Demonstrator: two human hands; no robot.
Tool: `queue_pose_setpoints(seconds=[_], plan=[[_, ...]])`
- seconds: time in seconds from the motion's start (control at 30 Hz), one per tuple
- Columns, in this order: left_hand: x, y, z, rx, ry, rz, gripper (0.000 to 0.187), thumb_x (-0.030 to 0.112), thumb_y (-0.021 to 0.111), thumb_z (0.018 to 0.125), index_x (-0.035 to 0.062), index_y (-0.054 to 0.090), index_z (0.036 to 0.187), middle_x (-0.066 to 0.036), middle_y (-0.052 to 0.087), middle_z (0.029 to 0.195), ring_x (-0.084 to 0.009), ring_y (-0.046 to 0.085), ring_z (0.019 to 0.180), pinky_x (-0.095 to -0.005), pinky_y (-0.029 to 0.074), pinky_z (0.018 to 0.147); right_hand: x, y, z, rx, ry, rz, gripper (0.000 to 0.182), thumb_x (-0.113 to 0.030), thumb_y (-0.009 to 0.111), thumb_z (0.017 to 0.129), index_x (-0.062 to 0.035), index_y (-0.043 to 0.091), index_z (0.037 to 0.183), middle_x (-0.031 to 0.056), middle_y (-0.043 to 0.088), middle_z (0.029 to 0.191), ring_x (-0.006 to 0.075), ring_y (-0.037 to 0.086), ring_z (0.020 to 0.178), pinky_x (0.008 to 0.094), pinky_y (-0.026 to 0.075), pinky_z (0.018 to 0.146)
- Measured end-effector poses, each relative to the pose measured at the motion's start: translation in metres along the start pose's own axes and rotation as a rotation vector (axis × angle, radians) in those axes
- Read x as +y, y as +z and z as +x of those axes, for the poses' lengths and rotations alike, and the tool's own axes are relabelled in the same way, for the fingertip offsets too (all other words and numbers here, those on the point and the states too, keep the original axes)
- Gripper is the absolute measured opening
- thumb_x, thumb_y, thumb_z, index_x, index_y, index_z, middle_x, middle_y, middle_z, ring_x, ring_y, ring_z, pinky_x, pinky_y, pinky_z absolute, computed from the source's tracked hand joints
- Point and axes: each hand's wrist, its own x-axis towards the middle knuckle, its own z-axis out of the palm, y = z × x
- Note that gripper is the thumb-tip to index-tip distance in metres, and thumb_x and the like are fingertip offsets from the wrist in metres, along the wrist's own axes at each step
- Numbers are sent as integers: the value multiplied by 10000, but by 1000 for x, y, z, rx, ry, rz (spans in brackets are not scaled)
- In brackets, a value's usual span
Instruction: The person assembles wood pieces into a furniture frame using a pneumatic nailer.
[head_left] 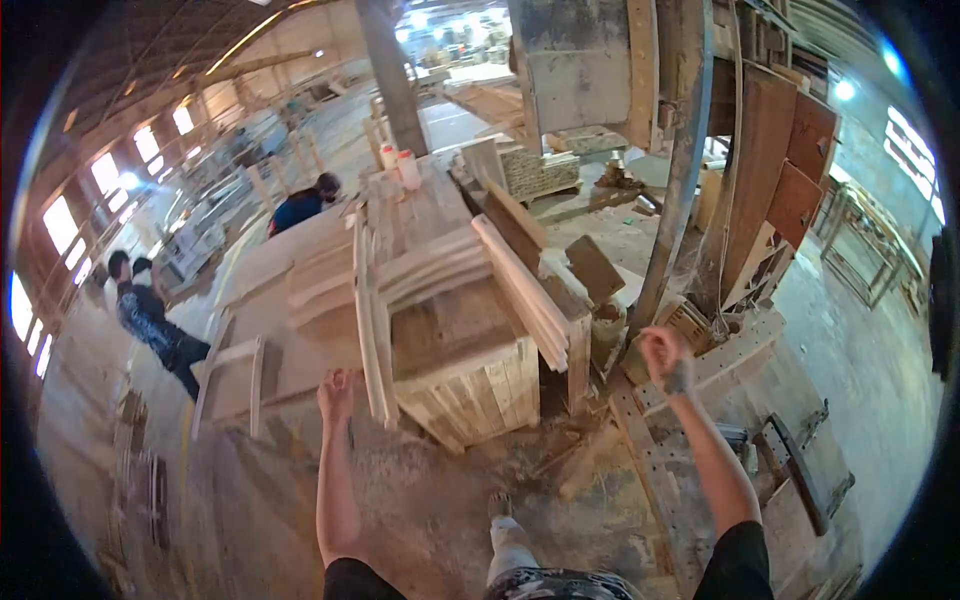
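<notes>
My left hand point(338, 392) is raised in front of me with its fingers curled and nothing visible in them. It is nearest to the long wooden strips point(372, 345) along the left side of a plank-sided wooden crate point(480, 400), apart from them as far as I can tell. On the right, my right hand point(665, 358) hangs in the air by a metal post point(672, 210), its fingers bent inward with nothing seen in them. Stacked light boards point(430, 270) lie across the crate top. More long strips point(525, 295) rest along its right edge.
A large panel table point(290, 330) adjoins the crate, with a person point(305, 205) bending behind it and another person point(155, 315) standing at left. Red-capped bottles point(408, 170) stand at the back. A perforated beam point(645, 470) and a dark bar point(797, 475) are at right.
</notes>
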Motion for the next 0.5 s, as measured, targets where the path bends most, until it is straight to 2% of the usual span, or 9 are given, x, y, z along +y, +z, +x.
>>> queue_pose_setpoints(seconds=[0.07, 0.13, 0.2, 0.27, 0.3, 0.37, 0.43, 0.47, 0.5], plan=[[6, 39, 62, -47, -104, -217, 373, 326, 716, 912, 10, 658, 1103, -139, 722, 990, -227, 682, 890, -373, 523, 810, -5, 71, 43, -106, -19, -91, 213, -163, 717, 914, -82, 691, 1109, 119, 688, 1016, 235, 691, 865, 326, 550, 772], [14, 62, 111, -165, -140, -162, 357, 290, 732, 881, 16, 636, 1087, -159, 718, 1003, -255, 693, 900, -390, 527, 812, 10, 146, 78, -283, 123, -154, 375, -310, 739, 898, -106, 655, 1202, 143, 676, 1121, 264, 686, 972, 372, 548, 837], [23, 75, 154, -333, -72, 154, 384, 266, 758, 835, 23, 614, 1095, -174, 710, 1031, -269, 695, 937, -398, 529, 820, 32, 216, 100, -300, 79, -247, 551, -468, 699, 910, -94, 595, 1301, 123, 675, 1102, 282, 695, 989, 388, 550, 886], [-47, 128, 203, -199, 52, 119, 400, 230, 759, 800, 24, 607, 1106, -174, 700, 1035, -263, 689, 940, -397, 528, 821, 19, 260, 123, -274, 55, -523, 597, -498, 723, 888, -111, 577, 1318, 122, 657, 1190, 301, 652, 1105, 393, 512, 963], [-76, 151, 215, -139, 116, 100, 411, 212, 759, 782, 25, 603, 1112, -174, 696, 1036, -259, 686, 941, -396, 528, 821, 33, 287, 121, -234, 94, -587, 589, -497, 716, 894, -115, 573, 1319, 122, 645, 1216, 304, 620, 1151, 404, 489, 989], [-74, 159, 217, -170, 19, -34, 416, 178, 737, 783, 20, 620, 1149, -163, 696, 1030, -249, 681, 934, -386, 524, 824, 86, 335, 115, -148, 168, -720, 574, -494, 701, 905, -121, 565, 1320, 123, 620, 1267, 308, 556, 1244, 426, 444, 1043], [-30, 138, 205, -192, -51, -125, 441, 141, 715, 784, 13, 630, 1197, -147, 701, 1026, -245, 683, 927, -373, 522, 830, 85, 337, 134, -325, 507, -329, 555, -507, 650, 927, -126, 549, 1317, 137, 540, 1337, 333, 520, 1280, 455, 442, 1054], [9, 120, 190, -195, -73, -157, 462, 122, 703, 783, 10, 632, 1226, -137, 706, 1025, -246, 687, 922, -364, 523, 835, 78, 327, 140, -346, 531, -281, 536, -497, 642, 933, -125, 550, 1308, 145, 526, 1343, 343, 517, 1280, 465, 447, 1049], [19, 111, 192, -209, -86, -91, 457, 92, 687, 790, 3, 630, 1235, -129, 707, 1035, -240, 683, 936, -349, 519, 844, 68, 316, 147, -366, 556, -233, 518, -487, 633, 938, -124, 551, 1299, 152, 512, 1349, 352, 514, 1281, 476, 452, 1043]])
